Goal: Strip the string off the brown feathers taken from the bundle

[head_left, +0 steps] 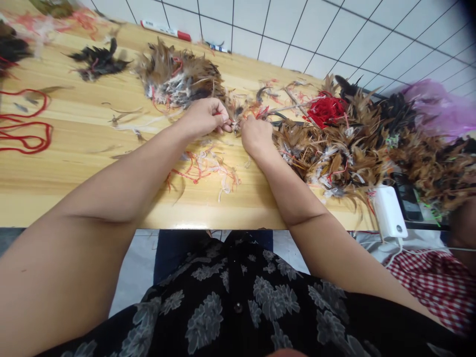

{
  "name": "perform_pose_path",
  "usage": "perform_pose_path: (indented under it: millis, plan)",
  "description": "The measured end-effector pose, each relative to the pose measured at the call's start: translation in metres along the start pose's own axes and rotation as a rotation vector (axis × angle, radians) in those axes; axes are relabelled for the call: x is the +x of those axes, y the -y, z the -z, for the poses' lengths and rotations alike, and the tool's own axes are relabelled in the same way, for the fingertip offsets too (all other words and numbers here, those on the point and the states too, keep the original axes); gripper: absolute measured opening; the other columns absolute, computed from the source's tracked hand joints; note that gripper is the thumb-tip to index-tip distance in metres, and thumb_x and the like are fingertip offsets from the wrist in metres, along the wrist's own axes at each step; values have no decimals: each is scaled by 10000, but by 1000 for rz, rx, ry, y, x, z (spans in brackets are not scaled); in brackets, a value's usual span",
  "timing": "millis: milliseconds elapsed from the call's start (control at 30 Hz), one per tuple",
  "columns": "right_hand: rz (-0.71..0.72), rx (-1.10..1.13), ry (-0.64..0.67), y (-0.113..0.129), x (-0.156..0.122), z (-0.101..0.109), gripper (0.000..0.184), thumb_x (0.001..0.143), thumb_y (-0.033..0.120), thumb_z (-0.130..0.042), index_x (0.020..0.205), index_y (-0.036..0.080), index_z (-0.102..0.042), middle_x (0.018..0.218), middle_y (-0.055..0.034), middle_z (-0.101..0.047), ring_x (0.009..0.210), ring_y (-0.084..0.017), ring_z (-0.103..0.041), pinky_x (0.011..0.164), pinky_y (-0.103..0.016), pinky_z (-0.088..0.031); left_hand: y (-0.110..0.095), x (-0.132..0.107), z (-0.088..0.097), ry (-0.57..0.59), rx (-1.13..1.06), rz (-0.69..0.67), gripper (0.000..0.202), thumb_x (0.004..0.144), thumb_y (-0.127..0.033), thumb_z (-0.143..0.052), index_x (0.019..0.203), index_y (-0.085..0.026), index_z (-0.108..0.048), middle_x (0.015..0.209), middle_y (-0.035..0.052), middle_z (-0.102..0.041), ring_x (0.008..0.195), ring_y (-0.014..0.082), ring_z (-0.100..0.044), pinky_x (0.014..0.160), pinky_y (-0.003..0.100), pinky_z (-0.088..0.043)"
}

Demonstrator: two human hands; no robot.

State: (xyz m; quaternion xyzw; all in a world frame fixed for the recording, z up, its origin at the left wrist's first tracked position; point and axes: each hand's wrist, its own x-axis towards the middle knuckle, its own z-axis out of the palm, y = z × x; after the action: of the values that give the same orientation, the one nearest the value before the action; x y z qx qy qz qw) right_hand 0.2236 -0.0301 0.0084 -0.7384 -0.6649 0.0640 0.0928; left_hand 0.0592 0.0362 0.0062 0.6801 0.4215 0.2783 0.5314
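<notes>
Above the wooden table, my left hand [208, 117] is closed in a pinch at a small tuft of brown feathers [235, 125]. Facing it, my right hand [257, 135] is curled shut at the tuft's other side. The fingers cover much of the tuft, and any thread between them is too small to make out. Just behind my left hand lies a large bundle of brown and grey feathers [178, 74]. Close to my right hand spreads a long heap of brown feathers [323, 153], with a red string tangle [326, 110] behind it.
Red and white string scraps [203, 166] lie before my hands. Farther left are a dark feather tuft [98, 62] and red cord [33, 124]. A marker [165, 30] rests by the tiled wall. A white power bank [389, 210] and another person's checked clothing [439, 282] are at right.
</notes>
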Motion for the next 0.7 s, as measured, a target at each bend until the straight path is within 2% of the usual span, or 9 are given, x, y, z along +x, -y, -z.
perform_pose_path:
  millis: [100,167,233,300,400,567,700]
  plan:
    - [31,-39,5,3,-5,8,447,1117,28,-444,1284,93,-853,1382,-237,-868,1302,-353,-855,1166,-520,-631,-10,-5,-7,-6,-75,78,373,1047,93,-628,848,-210,-542,780,-19,-721,867,163,-754,955,395,-637]
    - [48,-89,14,6,-7,11,467,1117,32,-428,1336,86,-838,1423,-252,-852,1338,-372,-844,1163,-522,-642,-12,-4,-9,-37,-132,125,425,1041,125,-574,790,-217,-548,673,-36,-612,732,139,-642,896,365,-618]
    - [44,-126,22,9,-8,11,481,1112,39,-425,1399,85,-808,1478,-269,-829,1360,-383,-832,1148,-517,-658,-11,-1,-9,-33,-208,139,439,1048,127,-573,764,-208,-570,657,-36,-590,667,120,-575,811,325,-558]
    - [33,-127,26,10,-9,9,471,1109,58,-437,1427,97,-782,1516,-274,-811,1364,-391,-824,1134,-515,-671,-5,3,-7,-8,-261,145,417,1023,123,-647,761,-195,-585,661,-35,-600,645,112,-571,746,316,-481]
    - [50,-79,20,8,-7,2,436,1115,106,-448,1408,130,-770,1513,-263,-809,1357,-404,-818,1131,-543,-680,6,10,-3,39,-279,105,385,934,92,-818,790,-200,-611,664,-45,-606,654,122,-571,742,329,-443]
    - [67,163,-26,-11,12,-19,317,1147,247,-496,1311,202,-763,1314,-172,-855,1254,-376,-811,1137,-585,-673,17,18,-2,-20,-340,28,389,819,153,-751,812,-210,-613,665,-57,-606,674,133,-543,729,329,-436]
    - [80,427,-82,-36,38,-44,165,1142,309,-601,1190,217,-728,1084,-83,-808,1058,-287,-779,1108,-514,-660,24,26,-3,-76,-444,-40,411,734,155,-776,829,-208,-608,727,-48,-654,736,160,-641,783,319,-497]
